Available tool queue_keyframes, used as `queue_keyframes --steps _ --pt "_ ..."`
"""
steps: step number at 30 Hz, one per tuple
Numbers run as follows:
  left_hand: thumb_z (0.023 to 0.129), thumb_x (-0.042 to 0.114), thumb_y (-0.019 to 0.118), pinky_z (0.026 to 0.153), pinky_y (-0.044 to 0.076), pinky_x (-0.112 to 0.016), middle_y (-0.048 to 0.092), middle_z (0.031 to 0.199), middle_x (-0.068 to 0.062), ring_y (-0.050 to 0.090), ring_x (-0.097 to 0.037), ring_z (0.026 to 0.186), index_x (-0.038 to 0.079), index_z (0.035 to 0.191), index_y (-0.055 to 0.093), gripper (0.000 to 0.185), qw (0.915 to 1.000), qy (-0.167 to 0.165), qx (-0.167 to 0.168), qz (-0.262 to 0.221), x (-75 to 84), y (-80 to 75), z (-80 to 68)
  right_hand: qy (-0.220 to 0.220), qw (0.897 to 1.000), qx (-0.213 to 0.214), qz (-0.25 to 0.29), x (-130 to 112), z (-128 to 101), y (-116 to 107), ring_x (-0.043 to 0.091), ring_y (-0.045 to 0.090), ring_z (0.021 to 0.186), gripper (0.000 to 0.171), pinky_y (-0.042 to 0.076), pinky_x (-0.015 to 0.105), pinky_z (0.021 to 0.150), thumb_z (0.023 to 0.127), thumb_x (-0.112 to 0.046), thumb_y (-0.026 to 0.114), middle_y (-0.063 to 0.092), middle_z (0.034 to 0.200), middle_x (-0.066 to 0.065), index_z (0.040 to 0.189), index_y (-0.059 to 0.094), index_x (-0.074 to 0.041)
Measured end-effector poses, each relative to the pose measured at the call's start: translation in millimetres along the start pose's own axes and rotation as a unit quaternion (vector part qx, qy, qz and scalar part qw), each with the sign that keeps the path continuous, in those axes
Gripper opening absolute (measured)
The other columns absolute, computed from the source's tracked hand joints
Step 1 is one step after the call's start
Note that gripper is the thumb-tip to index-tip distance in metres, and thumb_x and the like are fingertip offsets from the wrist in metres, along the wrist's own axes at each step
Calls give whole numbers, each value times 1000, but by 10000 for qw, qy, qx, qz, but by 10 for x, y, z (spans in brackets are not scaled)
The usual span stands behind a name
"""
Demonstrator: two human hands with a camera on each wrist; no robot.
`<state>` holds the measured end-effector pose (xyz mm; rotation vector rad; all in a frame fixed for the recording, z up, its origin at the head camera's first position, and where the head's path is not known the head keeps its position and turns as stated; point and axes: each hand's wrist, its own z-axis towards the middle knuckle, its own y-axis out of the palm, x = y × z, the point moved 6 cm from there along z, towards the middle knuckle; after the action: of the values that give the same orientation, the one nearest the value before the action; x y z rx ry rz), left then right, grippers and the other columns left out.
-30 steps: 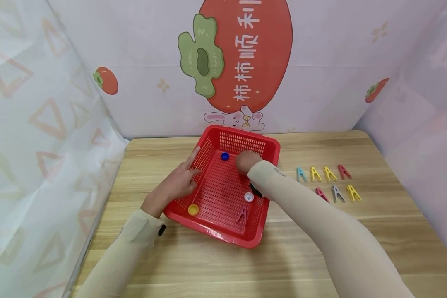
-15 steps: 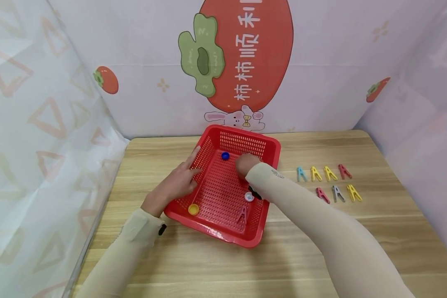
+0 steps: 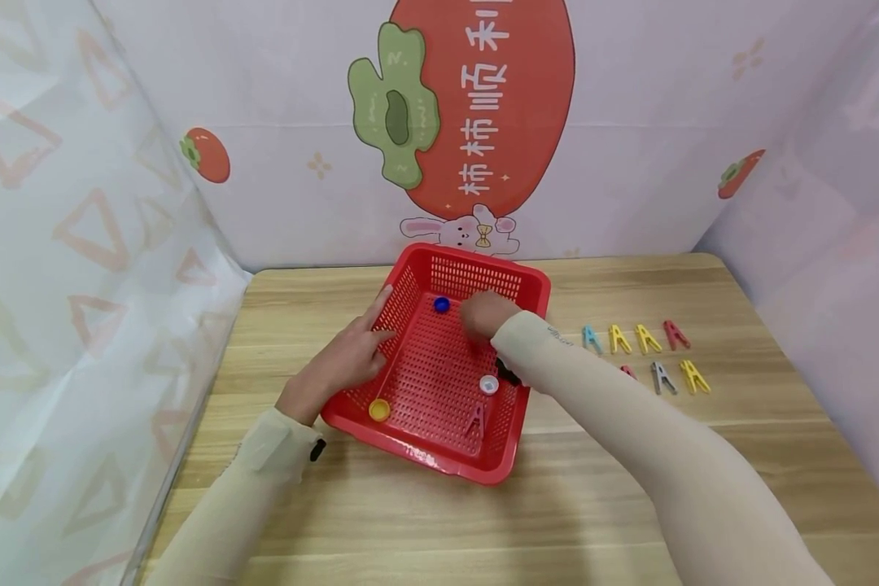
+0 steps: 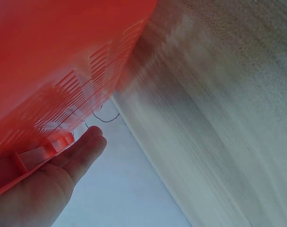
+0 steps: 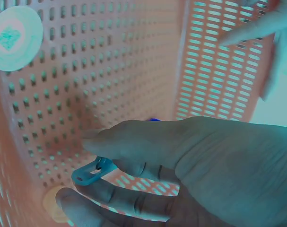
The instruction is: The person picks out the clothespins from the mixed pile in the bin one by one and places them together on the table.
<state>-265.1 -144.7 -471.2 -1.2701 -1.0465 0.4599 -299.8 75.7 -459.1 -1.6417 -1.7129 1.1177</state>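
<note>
On the table, a red plastic basket stands at an angle. My left hand grips its left rim, thumb inside and fingers along the outer wall, as the left wrist view shows. Inside, near the right wall, is my right hand; the right wrist view shows its thumb and fingers pinching a blue clothespin, hidden from the head view. Lying on the basket floor are a blue cap, a yellow cap, a white cap and a pink-red clothespin.
Right of the basket, several clothespins lie in two rows: a light-blue clothespin, a grey clothespin, and yellow and red ones. My right sleeve partly covers one red clothespin. A printed cloth wall rises behind the wooden table.
My right hand shifts slightly inside the basket, and its sleeve now covers more of one red clothespin on the table. The left hand keeps its hold on the rim.
</note>
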Motion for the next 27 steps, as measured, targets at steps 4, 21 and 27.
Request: queue_keyframes --steps 4,21,27 --pt "95 -4 70 107 61 -53 -6 186 0 49 -41 150 2 147 68 52 10000 36 0 37 2 -6 8 24 9998 -29 -187 -66 -217 -150 26 67 108 33 63 44 103 104 -19 69 74 125 11 136 70 -10" --pt "96 -3 68 112 59 -52 -9 186 0 46 -41 153 1 148 66 53 10000 81 2 29 7 -6 15 -355 9975 528 321 270 -162 -240 29 74 102 60 70 50 86 89 -15 89 74 125 13 143 63 -12" --pt "95 -3 68 112 59 -52 -8 186 -1 47 -42 152 0 147 67 52 9999 106 25 60 14 -2 12 -516 9946 895 137 183 -595 -359 28 72 96 41 69 46 89 102 -13 72 73 118 16 141 62 -5"
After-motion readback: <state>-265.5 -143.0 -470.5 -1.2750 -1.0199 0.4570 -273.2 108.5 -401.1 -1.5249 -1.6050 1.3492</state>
